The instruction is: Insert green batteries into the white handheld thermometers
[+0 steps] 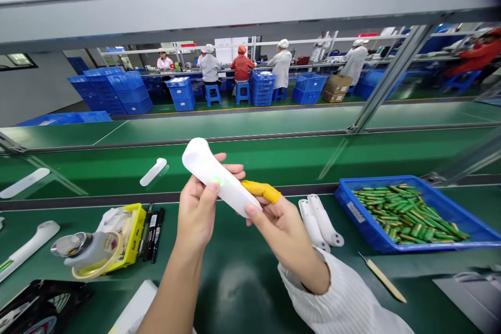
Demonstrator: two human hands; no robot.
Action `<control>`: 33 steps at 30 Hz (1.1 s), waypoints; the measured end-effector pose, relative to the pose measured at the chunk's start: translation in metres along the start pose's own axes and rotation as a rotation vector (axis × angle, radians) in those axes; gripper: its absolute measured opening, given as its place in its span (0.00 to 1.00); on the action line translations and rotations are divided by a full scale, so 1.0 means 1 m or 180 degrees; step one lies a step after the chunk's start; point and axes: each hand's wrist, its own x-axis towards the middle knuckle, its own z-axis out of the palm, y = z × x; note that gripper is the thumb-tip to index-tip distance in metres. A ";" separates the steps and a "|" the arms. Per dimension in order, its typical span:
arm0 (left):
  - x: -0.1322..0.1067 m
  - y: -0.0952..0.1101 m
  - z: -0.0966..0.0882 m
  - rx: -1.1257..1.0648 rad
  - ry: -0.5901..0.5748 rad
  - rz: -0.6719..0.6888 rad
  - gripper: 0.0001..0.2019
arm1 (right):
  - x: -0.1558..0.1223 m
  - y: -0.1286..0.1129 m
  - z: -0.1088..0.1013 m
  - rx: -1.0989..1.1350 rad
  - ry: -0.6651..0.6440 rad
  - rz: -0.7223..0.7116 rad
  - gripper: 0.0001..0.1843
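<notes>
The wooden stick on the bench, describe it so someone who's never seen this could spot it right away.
Start at the blue tray of green batteries on the right of the green bench. Just in front of the tray's near edge lies the thin wooden stick, flat and slanted, alone. It is the only tan, pointed thing there; the white plastic housings to its left are fat and rounded.
</notes>
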 end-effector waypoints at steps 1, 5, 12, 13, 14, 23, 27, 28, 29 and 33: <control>0.000 0.001 -0.002 -0.0013 -0.0055 -0.0040 0.15 | 0.000 -0.001 0.000 0.0124 -0.0118 0.0086 0.15; 0.003 0.004 -0.011 -0.0154 -0.0450 -0.0016 0.19 | -0.001 -0.002 0.000 0.0504 -0.0774 0.0547 0.19; 0.004 -0.009 -0.006 -0.0384 -0.0906 -0.0220 0.20 | -0.004 -0.001 -0.002 -0.0714 -0.0797 0.0060 0.16; 0.003 -0.011 -0.003 -0.0397 -0.0865 -0.0250 0.20 | -0.004 0.000 -0.003 -0.0843 -0.0649 -0.0100 0.16; 0.003 -0.013 -0.001 -0.0376 -0.0833 -0.0288 0.22 | -0.003 0.003 -0.004 -0.0921 -0.0482 -0.0256 0.17; 0.001 -0.013 0.005 0.0559 -0.0515 -0.0882 0.29 | 0.014 0.016 -0.013 -0.1564 0.0161 -0.0311 0.20; 0.018 -0.040 -0.019 0.0996 0.0203 -0.0967 0.25 | 0.028 0.000 -0.074 -0.2188 0.0810 0.0042 0.21; 0.023 -0.050 -0.029 0.1121 0.0409 -0.1084 0.25 | 0.029 -0.002 -0.099 -0.2370 0.1182 0.0216 0.22; 0.027 -0.061 -0.040 0.1263 0.0616 -0.1259 0.26 | 0.028 -0.003 -0.126 -0.2604 0.1483 0.0494 0.21; 0.035 -0.104 -0.083 0.1637 0.0875 -0.1806 0.33 | 0.008 0.009 -0.227 -0.3749 0.2155 0.1876 0.17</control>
